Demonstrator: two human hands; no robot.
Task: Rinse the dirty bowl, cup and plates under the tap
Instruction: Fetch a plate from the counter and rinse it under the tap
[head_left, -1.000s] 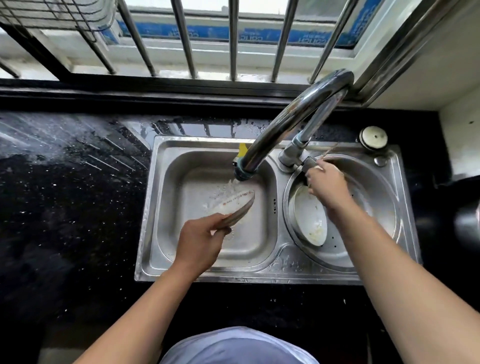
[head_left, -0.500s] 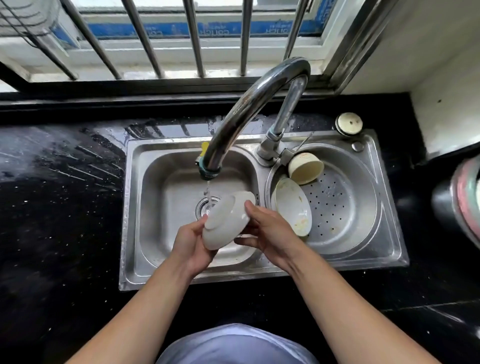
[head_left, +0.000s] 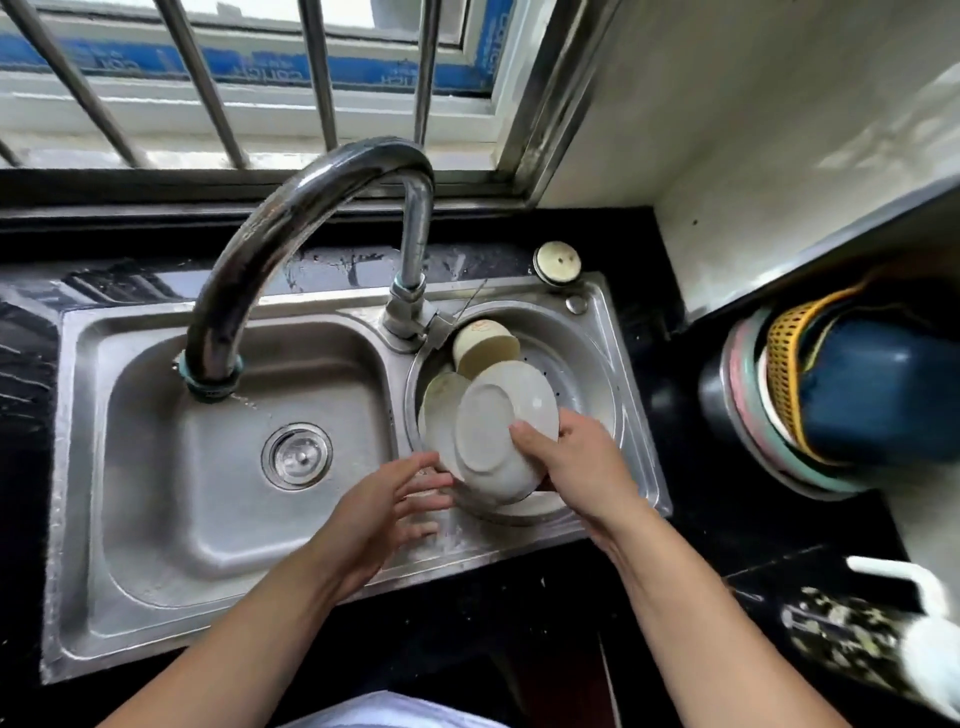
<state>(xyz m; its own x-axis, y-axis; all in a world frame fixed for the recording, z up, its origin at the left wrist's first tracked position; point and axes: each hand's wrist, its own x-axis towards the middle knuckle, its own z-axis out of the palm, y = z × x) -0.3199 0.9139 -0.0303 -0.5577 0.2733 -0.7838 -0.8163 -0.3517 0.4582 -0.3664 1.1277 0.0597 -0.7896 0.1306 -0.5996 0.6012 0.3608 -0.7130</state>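
- The bowl (head_left: 493, 441), under the tap (head_left: 291, 234) half a second ago, is now upside down over the right basin (head_left: 597, 353), in front of a plate (head_left: 439, 400) and the cup (head_left: 483, 343).
- The right hand (head_left: 582, 467) grips its rim.
- The left hand (head_left: 384, 509) has let go, its fingers spread loosely.

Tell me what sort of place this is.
Most likely a home kitchen's washing-up corner: a double-basin steel sink with a gooseneck tap, set in a black counter below a barred window, with a cup lying in the right basin.

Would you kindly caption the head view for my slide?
Right hand holds a bottom-up bowl over the right basin near a cup; left hand open alongside.
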